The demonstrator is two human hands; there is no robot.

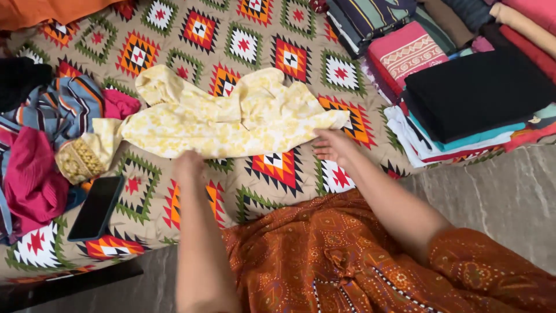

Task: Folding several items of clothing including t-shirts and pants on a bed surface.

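- Spread under everything is a beige bedsheet with orange, red and green diamond patterns (278, 168), with grey stone floor (498, 197) showing past its edge on the right.
- Lying crumpled across the middle of the sheet is a pale yellow floral cotton garment (231, 116), with its gold-embroidered cuff (78, 159) out at the left end.
- My left hand (188, 162) is at the garment's lower edge, touching it. It's blurred, so I can't tell whether it's gripping or just resting.
- My right hand (333, 145) is flat and open, fingers spread, pressing down right at the garment's right-hand corner.
- A black smartphone (97, 207) lies face up on the sheet, left of my left arm.
- Left side has a heap of unfolded clothes, striped and magenta (35, 168).
- Top right is a stack of folded fabrics with a black one on top (475, 93).
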